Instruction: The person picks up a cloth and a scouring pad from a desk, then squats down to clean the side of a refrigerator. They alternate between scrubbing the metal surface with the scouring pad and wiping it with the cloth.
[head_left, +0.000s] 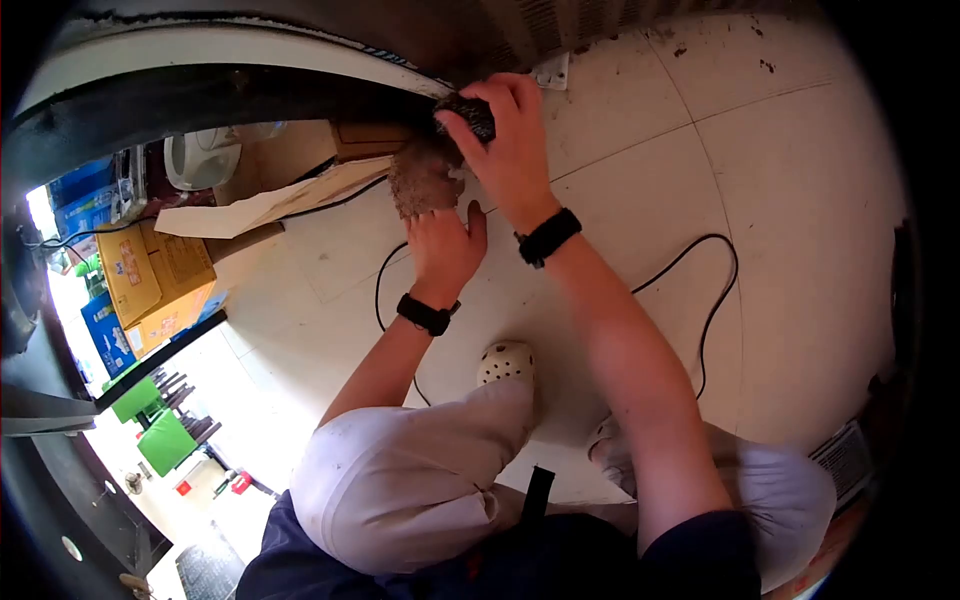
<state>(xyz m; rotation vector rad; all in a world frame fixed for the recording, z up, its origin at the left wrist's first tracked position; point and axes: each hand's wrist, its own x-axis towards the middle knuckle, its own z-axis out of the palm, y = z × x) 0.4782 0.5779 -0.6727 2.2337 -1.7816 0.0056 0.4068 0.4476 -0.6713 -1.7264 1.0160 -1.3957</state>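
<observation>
My right hand [512, 155] reaches to the base of the dark frame, thumb and fingers wrapped round a dark, rough-textured lump [470, 117] whose kind I cannot make out. Just below it, my left hand [440, 250] grips the near edge of a dirty brown rag [425, 180]; its thumb stands apart and the fingertips are partly hidden. The rag lies against the dark frame and the end of a torn board. Both wrists wear black bands.
A torn pale board [270, 205] juts in from the left, near cardboard boxes [155, 270]. A black cable [735, 265] loops across the tiled floor [640, 190]. My shoe [507, 362] is below the hands. A dark slatted panel [560, 25] stands at the top.
</observation>
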